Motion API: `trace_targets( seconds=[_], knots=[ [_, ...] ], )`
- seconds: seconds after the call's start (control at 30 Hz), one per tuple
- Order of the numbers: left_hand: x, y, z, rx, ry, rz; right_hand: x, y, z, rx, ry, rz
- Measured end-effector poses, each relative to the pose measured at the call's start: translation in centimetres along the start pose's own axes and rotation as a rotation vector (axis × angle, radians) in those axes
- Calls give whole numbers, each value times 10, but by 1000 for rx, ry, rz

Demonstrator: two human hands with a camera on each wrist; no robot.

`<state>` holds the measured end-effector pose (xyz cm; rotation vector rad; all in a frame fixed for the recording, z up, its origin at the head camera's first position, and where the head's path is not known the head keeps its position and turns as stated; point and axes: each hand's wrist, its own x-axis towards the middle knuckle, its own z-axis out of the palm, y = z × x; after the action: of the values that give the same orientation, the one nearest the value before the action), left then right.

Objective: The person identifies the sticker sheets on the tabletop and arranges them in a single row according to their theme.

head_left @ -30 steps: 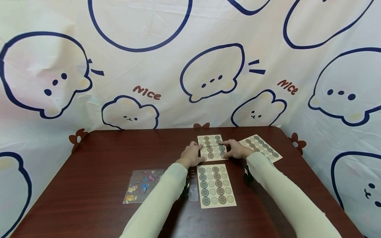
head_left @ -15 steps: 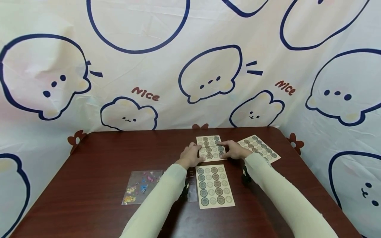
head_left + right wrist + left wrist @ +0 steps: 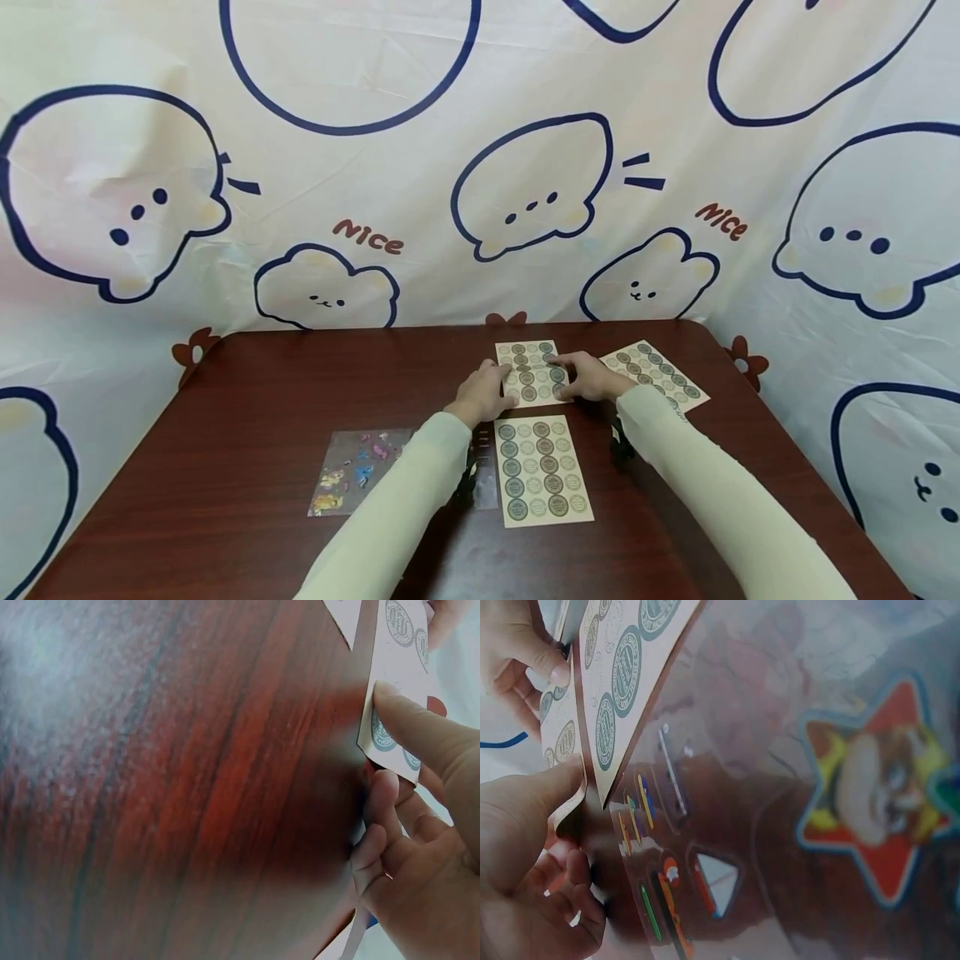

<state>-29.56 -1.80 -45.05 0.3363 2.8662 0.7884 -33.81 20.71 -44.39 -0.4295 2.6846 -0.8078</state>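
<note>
A cream rectangular paper sheet with printed circles [image 3: 536, 377] is toward the far side of the brown wood-grained desk [image 3: 247, 442]; left hand [image 3: 480, 393] and right hand [image 3: 595, 377] pinch its opposite edges, each grip nearly closed; it seems light, bendable, easily creased, so these edges suit.

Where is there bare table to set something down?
Biggest: left side of the table, from its left edge to the clear sticker sheet. Also: in front of the near label sheet, between the sleeves. Crowded: back centre, where the left and right hands pinch the far label sheet, with the angled sheet to its right.
</note>
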Motion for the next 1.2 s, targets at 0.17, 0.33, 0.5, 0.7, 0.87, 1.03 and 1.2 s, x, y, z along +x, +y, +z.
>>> trace_targets(
  seconds=[0.17, 0.33, 0.5, 0.7, 0.87, 1.03, 1.2],
  knots=[
    [-1, -1, 1, -35, 9, -1, 1, -4, -1, -26, 11, -4],
    [-1, -2, 1, -75, 15, -6, 0, -7, -1, -24, 24, -11],
    [-3, 0, 1, -110, 21, -7, -3, -7, -4, -14, 39, -7],
    [-5, 3, 0, -123, 31, 9, -5, -5, -7, -35, 54, 0],
    [-9, 5, -1, -125, 48, 25, -10, -7, -10, -36, 68, -6],
    [-14, 6, 0, -135, 60, 43, -18, -8, -10, -31, 80, -19],
    [-19, 6, -2, -135, 79, 61, -23, -8, -10, -9, 95, -46]
  ],
)
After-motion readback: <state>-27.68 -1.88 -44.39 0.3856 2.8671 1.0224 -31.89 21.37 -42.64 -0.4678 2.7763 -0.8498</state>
